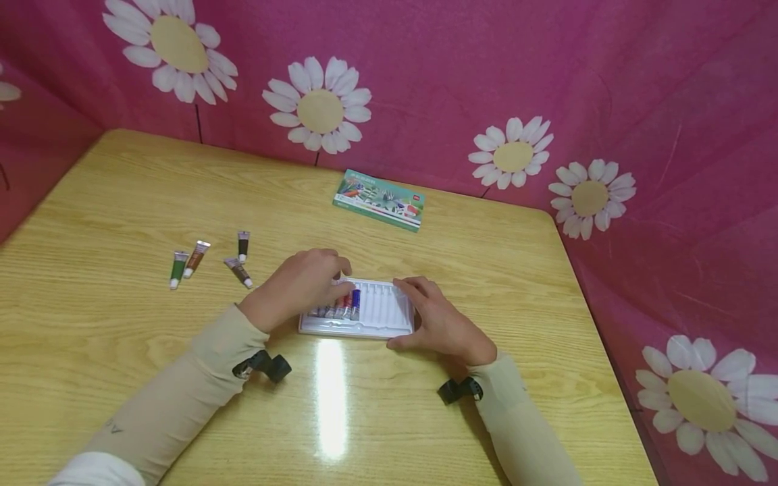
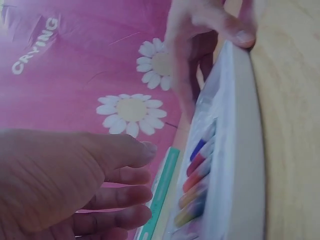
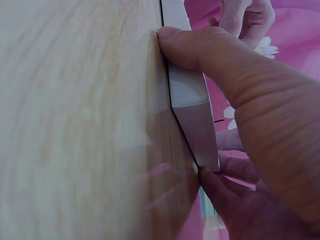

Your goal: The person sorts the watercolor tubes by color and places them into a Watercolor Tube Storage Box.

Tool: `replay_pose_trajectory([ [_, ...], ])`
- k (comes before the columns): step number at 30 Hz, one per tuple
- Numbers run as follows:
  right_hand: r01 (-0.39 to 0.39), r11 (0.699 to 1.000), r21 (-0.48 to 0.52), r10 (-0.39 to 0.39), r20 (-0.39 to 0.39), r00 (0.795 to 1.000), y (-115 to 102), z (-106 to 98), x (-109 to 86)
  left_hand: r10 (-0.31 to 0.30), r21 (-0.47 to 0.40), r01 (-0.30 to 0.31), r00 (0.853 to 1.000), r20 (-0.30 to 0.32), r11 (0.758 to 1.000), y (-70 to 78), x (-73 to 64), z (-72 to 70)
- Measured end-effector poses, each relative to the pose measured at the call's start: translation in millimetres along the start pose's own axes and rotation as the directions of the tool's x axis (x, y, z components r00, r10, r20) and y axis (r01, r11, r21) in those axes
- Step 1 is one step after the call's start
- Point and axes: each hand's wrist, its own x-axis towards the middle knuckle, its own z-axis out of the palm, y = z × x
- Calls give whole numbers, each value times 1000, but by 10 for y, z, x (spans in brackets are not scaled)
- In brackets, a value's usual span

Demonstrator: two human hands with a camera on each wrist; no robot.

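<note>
A white plastic paint tray [image 1: 383, 329] lies on the table, its left half filled with several paint tubes [image 1: 355, 305], the blue one rightmost. Empty slots fill the right half. My right hand [image 1: 444, 324] grips the tray's right end, thumb at the front edge and fingers at the far corner. Above the filled half hovers my left hand [image 1: 304, 283], fingers loosely bent. In the left wrist view nothing shows between the left thumb and fingers [image 2: 127, 197], which stand apart from the colored tubes [image 2: 197, 165]. The right thumb [image 3: 182, 47] presses the tray's side wall in the right wrist view.
Loose tubes lie left of the hands: green [image 1: 177, 270], brown [image 1: 197, 258], black [image 1: 243, 247] and a dark brownish one [image 1: 238, 272]. A green printed paint box [image 1: 379, 200] lies at the back. A pink flowered cloth [image 1: 419, 81] hangs behind the table [image 1: 109, 202].
</note>
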Motion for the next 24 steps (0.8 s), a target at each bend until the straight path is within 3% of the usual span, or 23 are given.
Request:
replay_pose_trajectory([
  [6,-11,1000,3,11,2,1000,-22,-5,-14,-41,-40,42,999,18,998,-57,-14,-65],
  [14,-14,1000,5,14,0,1000,-25,5,-18,-5,20,4,1000,22,1000,-207,-79,-172],
  [19,-5,1000,-1,5,-6,1000,-19,6,-25,3,2,-3,1000,18,1000,-304,-126,-305],
  [24,5,1000,-2,-5,-15,1000,-13,8,-25,-43,-29,43,999,22,999,-384,-191,-455],
])
